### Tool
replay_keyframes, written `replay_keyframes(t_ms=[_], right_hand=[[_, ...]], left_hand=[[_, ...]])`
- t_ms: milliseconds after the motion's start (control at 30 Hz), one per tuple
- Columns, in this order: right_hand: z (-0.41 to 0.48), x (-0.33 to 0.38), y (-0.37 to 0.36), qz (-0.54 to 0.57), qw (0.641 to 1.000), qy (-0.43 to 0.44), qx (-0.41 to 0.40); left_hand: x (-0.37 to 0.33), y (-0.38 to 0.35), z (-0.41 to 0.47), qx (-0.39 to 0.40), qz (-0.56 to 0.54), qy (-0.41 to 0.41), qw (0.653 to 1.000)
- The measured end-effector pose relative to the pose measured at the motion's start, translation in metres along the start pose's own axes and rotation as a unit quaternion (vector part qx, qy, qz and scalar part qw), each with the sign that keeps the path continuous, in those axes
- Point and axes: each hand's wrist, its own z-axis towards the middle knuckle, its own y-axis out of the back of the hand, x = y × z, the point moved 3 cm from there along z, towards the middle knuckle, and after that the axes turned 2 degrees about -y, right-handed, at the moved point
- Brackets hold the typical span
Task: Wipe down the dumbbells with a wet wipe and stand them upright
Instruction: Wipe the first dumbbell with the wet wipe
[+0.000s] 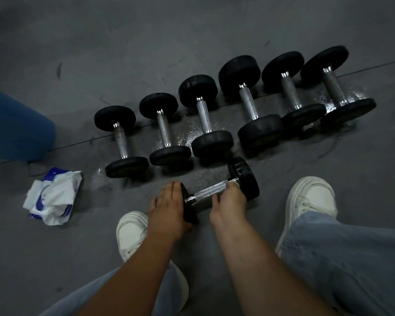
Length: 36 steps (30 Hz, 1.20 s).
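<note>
From the head camera, looking down in dim light, the left hand [169, 202] lies flat with straight fingers over the near plate of the held dumbbell [209, 190]. It hides most of that plate, and only a dark edge shows below the palm. The right hand [229, 199] is curled round the knurled handle at its far end, just beside the other plate. Its fingertips wrap under the bar and are hidden, and I cannot tell whether anything lies between palm and metal. The held dumbbell lies on its side on the floor [214, 30], slanting up and away from the left hand toward the right.

Beyond both hands, the row of six dumbbells [248, 102] also lies flat. Its nearest plates are close to the right hand's knuckles. The black plates blur into the dark floor, so their edges are hard to trace. Shiny wet patches show between the handles.

Well left of the left hand sits the wet wipe pack [53, 197], crumpled, with white sheets spilling from its top. Its print is too small to read. Further left, a blue shape [14, 126] is cut off by the frame edge and I cannot identify it.

Below the left wrist is a white shoe [130, 231], partly covered by the forearm. Right of the right hand is the other shoe [310, 197], its heel under a pale denim trouser leg [351, 258].
</note>
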Motion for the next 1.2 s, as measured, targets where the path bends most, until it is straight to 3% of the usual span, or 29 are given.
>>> replay_keyframes(t_ms=[200, 400, 467, 600, 733, 867, 1000, 1133, 1200], right_hand=[[0.007, -0.007, 0.015, -0.100, 0.991, 0.077, -0.035], [0.024, -0.004, -0.012, -0.079, 0.992, -0.012, -0.096], [0.025, -0.003, -0.009, -0.085, 0.991, -0.006, -0.106], [0.018, -0.007, 0.016, -0.141, 0.983, 0.074, -0.086], [0.028, -0.005, -0.007, -0.105, 0.993, 0.002, -0.054], [0.017, -0.008, 0.015, -0.126, 0.986, 0.053, -0.094], [0.026, -0.002, -0.003, -0.113, 0.992, -0.015, -0.049], [0.028, -0.011, 0.013, -0.154, 0.985, 0.051, -0.062], [0.030, -0.009, 0.011, -0.163, 0.985, 0.026, -0.055]], left_hand=[[-0.001, -0.001, -0.002, -0.009, -0.017, -0.003, 1.000], [-0.001, -0.001, -0.003, -0.016, -0.004, -0.009, 1.000], [-0.001, 0.000, -0.002, -0.009, -0.009, -0.009, 1.000], [-0.002, 0.001, -0.004, -0.017, -0.019, -0.012, 1.000], [-0.001, 0.002, -0.004, -0.016, -0.009, -0.015, 1.000], [-0.001, 0.002, -0.004, -0.008, -0.015, -0.014, 1.000], [-0.001, 0.001, -0.003, -0.014, -0.009, -0.018, 1.000], [0.000, 0.001, -0.003, -0.013, -0.010, -0.017, 1.000], [-0.001, 0.001, -0.003, -0.009, -0.010, -0.017, 1.000]])
